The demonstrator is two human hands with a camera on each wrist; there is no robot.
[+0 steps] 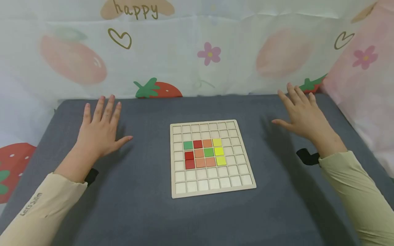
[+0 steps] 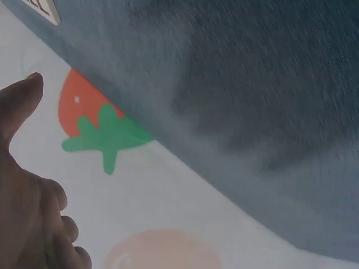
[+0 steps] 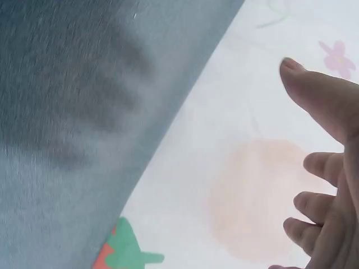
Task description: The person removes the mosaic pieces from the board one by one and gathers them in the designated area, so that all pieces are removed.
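A pale wooden grid board (image 1: 212, 193) lies on the dark grey table, between the two hands. Coloured square tiles fill a block of its cells: a green tile (image 1: 188, 145), red tiles (image 1: 189, 164), orange tiles (image 1: 200, 162) and yellow tiles (image 1: 219, 151) among them. Left of the board, my left hand (image 1: 98, 135) hovers over the table, fingers spread and holding nothing. My right hand (image 1: 303, 114) is raised on the other side, at the far right, its fingers extended and nothing in its grasp. Both hands cast shadows on the cloth.
The dark grey tabletop (image 1: 138, 212) reaches back to a white curtain (image 1: 172, 44) printed with fruit, flowers and hearts. A pink printed cloth (image 1: 369, 89) hangs along the right side. Black straps with small mounts sit at both wrists.
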